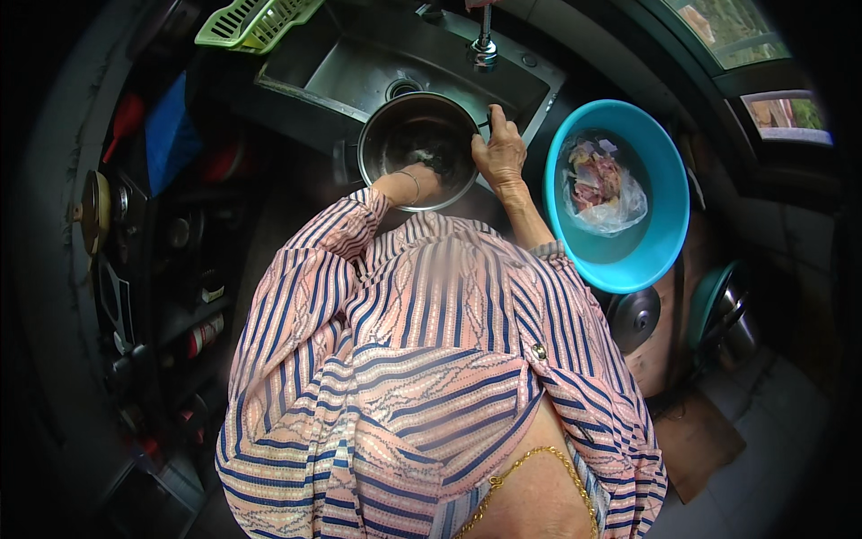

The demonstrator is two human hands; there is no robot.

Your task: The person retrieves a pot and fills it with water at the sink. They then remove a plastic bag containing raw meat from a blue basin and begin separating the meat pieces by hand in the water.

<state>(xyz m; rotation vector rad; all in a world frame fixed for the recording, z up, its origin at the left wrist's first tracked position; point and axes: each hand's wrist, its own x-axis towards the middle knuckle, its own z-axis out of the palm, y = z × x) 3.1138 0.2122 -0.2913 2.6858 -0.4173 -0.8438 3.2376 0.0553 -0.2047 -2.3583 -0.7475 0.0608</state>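
A round metal pot [465, 121] is held at the near edge of a stainless steel sink [337, 67]. My right hand [500, 153] is closed around the pot's handle on its right side. My left hand [421, 183], with a thin bracelet at the wrist, reaches down inside the pot; its fingers are partly hidden there, and whether they hold anything cannot be told. A second handle [342, 162] sticks out at the pot's left. Above the sink hangs a chrome faucet head [483, 55].
On the right stands a turquoise basin [663, 222] with water and raw meat [594, 178] in a clear plastic bag [613, 215]. Below it lies a dark pot lid [634, 318]. A green plastic rack [259, 30] sits at the upper left, dark shelves with jars at the left.
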